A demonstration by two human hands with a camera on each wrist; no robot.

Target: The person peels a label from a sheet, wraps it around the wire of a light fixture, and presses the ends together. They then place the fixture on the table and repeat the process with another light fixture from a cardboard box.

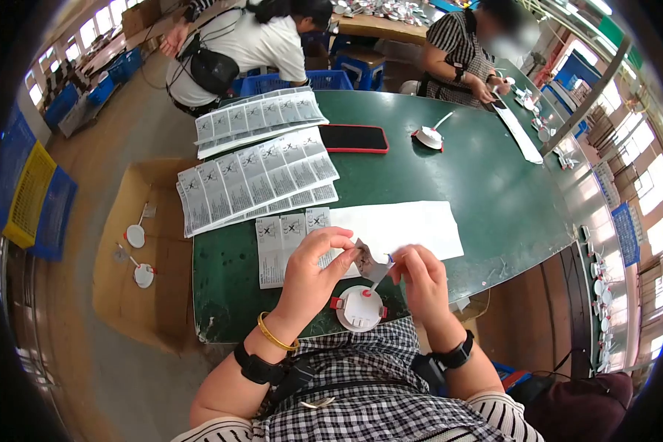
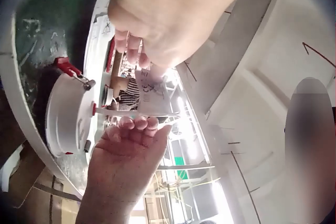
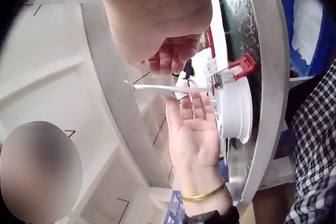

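My left hand (image 1: 320,265) pinches a small silver printed label (image 1: 372,262) between thumb and fingertips, above the near edge of the table. Facing it, my right hand (image 1: 423,280) has its fingers curled, the fingertips at the end of a white cable (image 2: 115,112). In the left wrist view the label hangs along that cable. The cable rises from a round white downlight (image 1: 361,309) with red spring clips, lying back side up on the table edge below both hands. The right thumb is mostly hidden in the right wrist view.
On the green table (image 1: 493,191) lie label sheets (image 1: 258,177), a white backing sheet (image 1: 412,228), a phone (image 1: 355,138) and another downlight (image 1: 429,137). A cardboard box (image 1: 118,295) with downlights stands left. Two people work across the table.
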